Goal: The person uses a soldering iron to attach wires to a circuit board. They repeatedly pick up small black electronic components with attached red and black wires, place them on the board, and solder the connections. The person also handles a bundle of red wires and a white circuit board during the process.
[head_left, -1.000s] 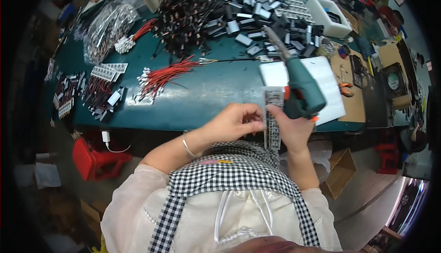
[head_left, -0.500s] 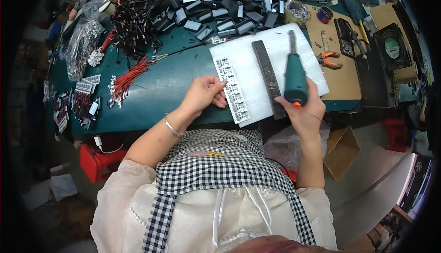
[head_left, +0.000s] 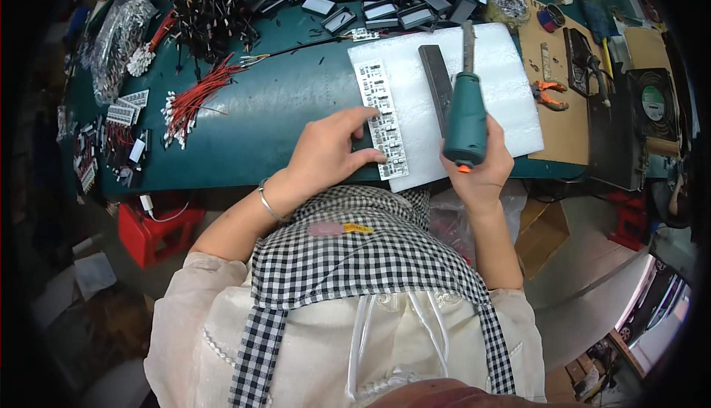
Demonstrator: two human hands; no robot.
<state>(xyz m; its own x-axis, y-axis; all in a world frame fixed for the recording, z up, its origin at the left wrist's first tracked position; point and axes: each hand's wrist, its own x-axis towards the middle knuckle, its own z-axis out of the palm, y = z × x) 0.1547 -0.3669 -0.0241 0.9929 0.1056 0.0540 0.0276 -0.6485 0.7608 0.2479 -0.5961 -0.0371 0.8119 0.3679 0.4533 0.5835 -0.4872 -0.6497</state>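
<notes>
A long white circuit board strip point(head_left: 385, 130), set with small dark parts, lies along the left edge of a white foam sheet point(head_left: 503, 100). At the strip's left side, my left hand point(head_left: 324, 147) has its thumb and forefinger spread apart, their tips touching the board. My right hand point(head_left: 485, 174) is closed around a green-bodied hand tool point(head_left: 468, 115) with a long metal tip and an orange end. The tool's tip points away from me above the foam. Close by its left side lies a dark narrow bar point(head_left: 435, 78), partly hidden by the tool.
Red wires point(head_left: 196, 104) with white connectors lie left on the green table point(head_left: 289, 85). Black cables point(head_left: 211, 15) and dark rectangular cases point(head_left: 381, 9) are heaped at the back. Orange-handled pliers point(head_left: 549, 95) rest on cardboard point(head_left: 566, 137) at right, near a fan point(head_left: 652, 104).
My left hand has opened from a loosely closed shape, its fingertips now on the board. The right hand keeps the tool, drawn closer to the dark bar. The whole view has shifted.
</notes>
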